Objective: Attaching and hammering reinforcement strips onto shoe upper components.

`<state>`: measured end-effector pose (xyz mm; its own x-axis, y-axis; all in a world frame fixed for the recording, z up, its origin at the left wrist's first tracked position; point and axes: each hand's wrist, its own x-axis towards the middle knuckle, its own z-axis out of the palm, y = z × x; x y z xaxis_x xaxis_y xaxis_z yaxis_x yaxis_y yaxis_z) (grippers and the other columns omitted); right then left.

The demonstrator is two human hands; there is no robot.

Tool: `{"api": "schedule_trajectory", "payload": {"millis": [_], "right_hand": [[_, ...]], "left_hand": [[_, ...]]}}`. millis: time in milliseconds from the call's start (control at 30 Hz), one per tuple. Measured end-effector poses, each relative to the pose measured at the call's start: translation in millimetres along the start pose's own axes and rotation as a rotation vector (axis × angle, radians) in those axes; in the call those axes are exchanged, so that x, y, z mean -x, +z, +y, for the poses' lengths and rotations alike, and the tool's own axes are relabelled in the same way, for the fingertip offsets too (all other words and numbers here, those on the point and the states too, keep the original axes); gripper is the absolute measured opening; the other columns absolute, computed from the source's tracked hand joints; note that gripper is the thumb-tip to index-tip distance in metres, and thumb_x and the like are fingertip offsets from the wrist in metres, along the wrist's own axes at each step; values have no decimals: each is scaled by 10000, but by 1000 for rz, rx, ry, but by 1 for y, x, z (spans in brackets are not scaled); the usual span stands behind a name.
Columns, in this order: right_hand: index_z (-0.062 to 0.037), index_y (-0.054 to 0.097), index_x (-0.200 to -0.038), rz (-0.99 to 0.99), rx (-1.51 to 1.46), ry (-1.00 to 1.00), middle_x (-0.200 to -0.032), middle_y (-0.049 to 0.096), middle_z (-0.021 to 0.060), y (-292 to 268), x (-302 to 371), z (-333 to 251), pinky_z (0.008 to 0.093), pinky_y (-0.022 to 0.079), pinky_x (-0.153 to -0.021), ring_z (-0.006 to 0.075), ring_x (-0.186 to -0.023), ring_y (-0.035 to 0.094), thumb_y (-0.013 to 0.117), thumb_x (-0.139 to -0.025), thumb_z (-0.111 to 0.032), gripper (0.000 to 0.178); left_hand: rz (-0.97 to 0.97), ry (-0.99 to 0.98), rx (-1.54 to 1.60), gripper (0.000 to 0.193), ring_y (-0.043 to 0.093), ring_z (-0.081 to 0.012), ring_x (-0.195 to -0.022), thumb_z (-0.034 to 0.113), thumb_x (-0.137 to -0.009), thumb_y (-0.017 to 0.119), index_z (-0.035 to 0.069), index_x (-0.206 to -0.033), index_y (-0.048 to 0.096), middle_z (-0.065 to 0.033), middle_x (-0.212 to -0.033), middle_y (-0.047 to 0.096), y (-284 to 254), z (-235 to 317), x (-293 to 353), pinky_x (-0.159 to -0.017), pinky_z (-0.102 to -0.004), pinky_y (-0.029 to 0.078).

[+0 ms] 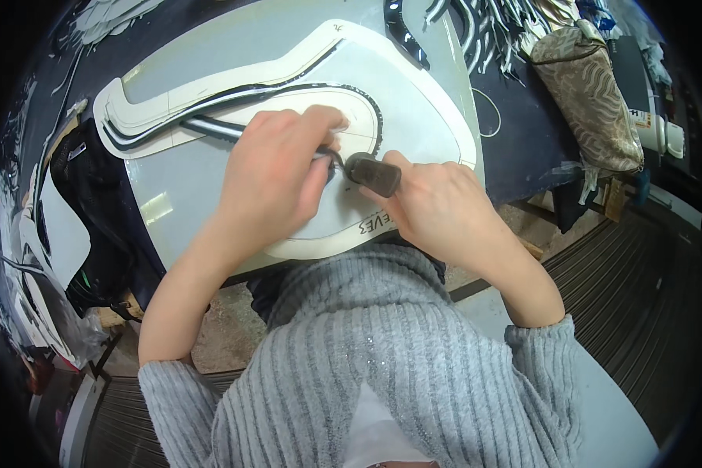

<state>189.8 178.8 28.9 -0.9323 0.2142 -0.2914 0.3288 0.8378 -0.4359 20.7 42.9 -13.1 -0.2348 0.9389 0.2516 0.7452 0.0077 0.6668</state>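
A cream-coloured pattern board (pixel 288 74) with curved cut-outs lies on a pale grey-green sheet on the table. A black strip with a white edge (pixel 210 127) runs from the left of the board to beneath my left hand (pixel 277 168), whose fingers pinch its end near the rounded inner piece (pixel 359 132). Close to those fingertips, my right hand (pixel 441 203) is closed on a dark brown tool (pixel 378 173) with a rounded, blocky end. The tool's kind and working tip cannot be made out, as my fingers partly hide it.
Several loose black and white strips (pixel 495 31) lie in a heap at the far right. Nearby is a patterned brown pouch (pixel 589 93). A black bag (pixel 82 187) and white cut pieces (pixel 62 234) stand along the left edge.
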Motion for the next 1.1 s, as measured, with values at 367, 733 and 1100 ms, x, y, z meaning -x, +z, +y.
{"api": "schedule_trajectory", "payload": {"millis": [367,733,1100], "right_hand": [[-26,581,-939,-13,-12,2,-617,597,167,-1,-1,1,452,479,-536,377,-585,628,654,-932,-184,174],[-25,596,-936,52,-125,65,-593,585,146,-5,4,-4,444,478,-541,366,-583,629,618,-958,-203,181],[14,568,-984,15,17,85,-605,613,170,-3,7,18,473,509,-575,372,-614,655,592,-968,-211,227]], "left_hand": [[-101,-91,-34,407,624,-291,-914,-18,-758,638,77,-1146,558,-61,-909,666,-4,2,-11,-860,-394,456],[-123,-136,0,408,624,-283,-939,-18,-765,632,73,-1156,563,-59,-942,677,-5,0,-9,-884,-390,446],[447,5,104,565,649,-301,-1111,-70,-756,726,-19,-1279,517,-159,-1263,632,-5,10,33,-935,-366,526]]}}
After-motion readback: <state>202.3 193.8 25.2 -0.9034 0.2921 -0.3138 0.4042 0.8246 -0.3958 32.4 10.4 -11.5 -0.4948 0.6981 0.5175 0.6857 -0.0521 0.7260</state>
